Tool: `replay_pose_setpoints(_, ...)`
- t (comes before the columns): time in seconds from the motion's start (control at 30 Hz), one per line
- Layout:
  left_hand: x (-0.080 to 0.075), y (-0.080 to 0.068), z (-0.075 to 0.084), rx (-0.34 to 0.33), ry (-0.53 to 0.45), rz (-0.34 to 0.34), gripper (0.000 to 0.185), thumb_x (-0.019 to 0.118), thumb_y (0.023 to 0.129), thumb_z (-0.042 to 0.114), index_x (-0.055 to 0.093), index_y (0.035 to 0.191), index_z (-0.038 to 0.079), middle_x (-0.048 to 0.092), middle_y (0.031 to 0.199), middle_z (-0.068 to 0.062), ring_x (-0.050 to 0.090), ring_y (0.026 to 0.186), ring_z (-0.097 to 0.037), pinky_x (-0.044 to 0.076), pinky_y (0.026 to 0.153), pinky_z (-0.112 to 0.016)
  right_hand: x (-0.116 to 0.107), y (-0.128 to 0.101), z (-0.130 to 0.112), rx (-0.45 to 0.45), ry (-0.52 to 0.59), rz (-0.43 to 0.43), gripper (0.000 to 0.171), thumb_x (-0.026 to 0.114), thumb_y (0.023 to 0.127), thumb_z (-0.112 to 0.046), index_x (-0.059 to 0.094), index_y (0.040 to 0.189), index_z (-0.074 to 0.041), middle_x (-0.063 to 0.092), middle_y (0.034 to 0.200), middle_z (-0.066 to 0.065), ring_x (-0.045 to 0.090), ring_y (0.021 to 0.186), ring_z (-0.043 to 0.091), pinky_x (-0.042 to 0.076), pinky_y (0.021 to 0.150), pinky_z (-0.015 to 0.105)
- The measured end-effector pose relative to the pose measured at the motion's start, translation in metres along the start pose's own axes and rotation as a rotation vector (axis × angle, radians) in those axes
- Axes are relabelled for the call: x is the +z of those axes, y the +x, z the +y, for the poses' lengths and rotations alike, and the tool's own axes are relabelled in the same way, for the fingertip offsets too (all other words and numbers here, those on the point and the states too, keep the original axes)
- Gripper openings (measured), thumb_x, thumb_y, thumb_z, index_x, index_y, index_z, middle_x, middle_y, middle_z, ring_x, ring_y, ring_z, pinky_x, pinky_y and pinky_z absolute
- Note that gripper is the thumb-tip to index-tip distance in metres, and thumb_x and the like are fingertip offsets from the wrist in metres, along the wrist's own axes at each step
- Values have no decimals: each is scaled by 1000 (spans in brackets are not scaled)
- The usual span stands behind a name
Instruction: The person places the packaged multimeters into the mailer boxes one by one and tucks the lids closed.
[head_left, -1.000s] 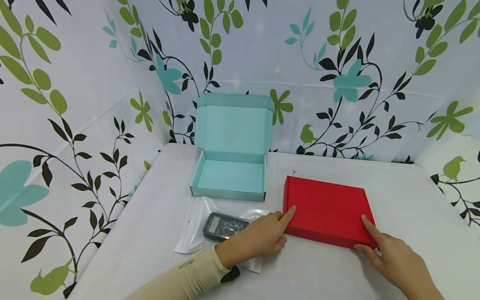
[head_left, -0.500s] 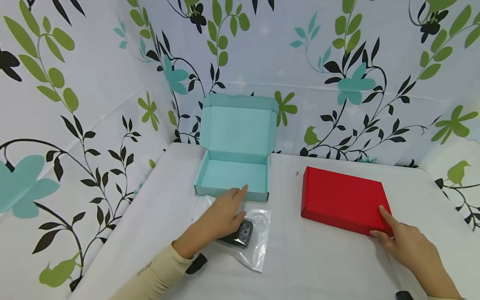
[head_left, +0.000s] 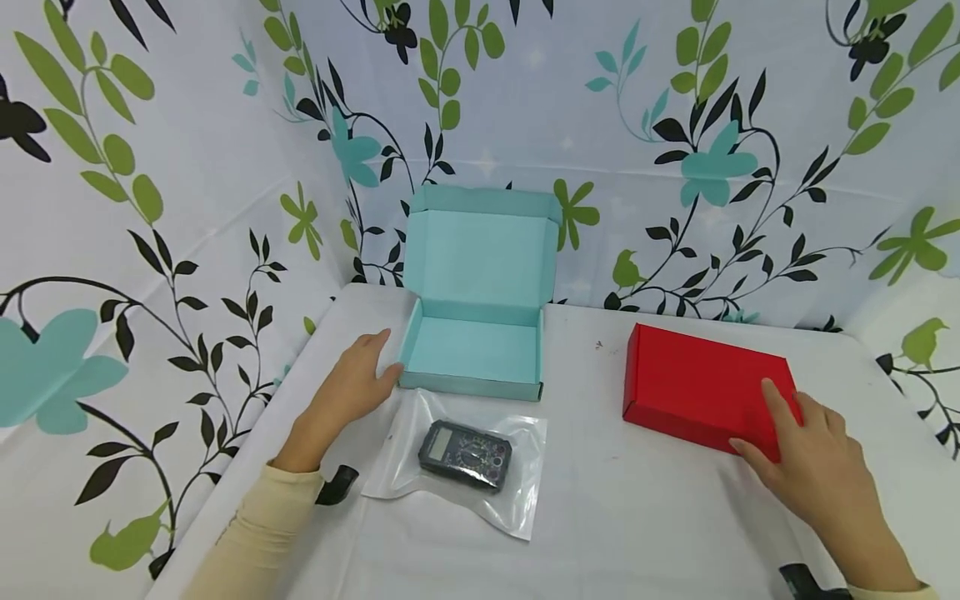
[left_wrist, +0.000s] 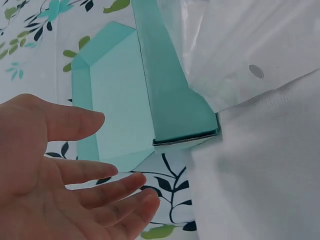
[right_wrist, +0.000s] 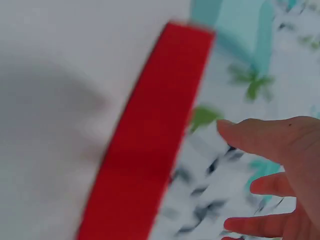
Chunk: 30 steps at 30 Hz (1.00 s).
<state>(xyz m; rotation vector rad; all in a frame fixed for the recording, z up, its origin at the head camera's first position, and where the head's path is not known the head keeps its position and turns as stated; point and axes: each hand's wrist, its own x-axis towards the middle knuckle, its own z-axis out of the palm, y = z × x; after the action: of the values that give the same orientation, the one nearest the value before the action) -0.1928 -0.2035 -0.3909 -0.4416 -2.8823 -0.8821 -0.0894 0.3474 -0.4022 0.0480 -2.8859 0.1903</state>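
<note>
1. Here, the red box [head_left: 705, 390] lies closed and flat at the table's right, its long axis running left to right, skewed slightly.
2. My right hand [head_left: 813, 467] rests on its near right corner, fingers straight, gripping nothing.
3. My left hand [head_left: 348, 392] lies open, fingertips at the teal box's [head_left: 472, 350] left front corner.
4. The bagged multimeter [head_left: 465, 454] lies just before that box.
</note>
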Motion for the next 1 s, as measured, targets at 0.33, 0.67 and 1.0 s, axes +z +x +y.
replay_pose_setpoints(0.33,5,18,-11,-70,-88,-48,59,57,105,16,37,151,-16,52,143,-33,54,128,-50,48,99,-59,-6,16,-135,-480,159,196,93,96,70,-30,53,150,-7,52,143,24,51,127,45,48,94,69)
replay_pose_setpoints(0.67,9,27,-17,-124,-117,-77,61,56,106,19,36,153,-14,54,143,-31,57,127,-45,47,101,-58,23,22,-189,-572,254,78,80,87,83,-34,54,151,-11,53,148,18,51,131,37,49,99,61)
replay_pose_setpoints(1.0,15,33,-21,-132,-142,-84,59,55,107,17,35,156,-9,56,141,-30,60,124,-45,50,97,-58,39,22,-222,-628,337,-7,65,79,92,-29,55,150,-10,55,145,16,51,132,34,48,102,57)
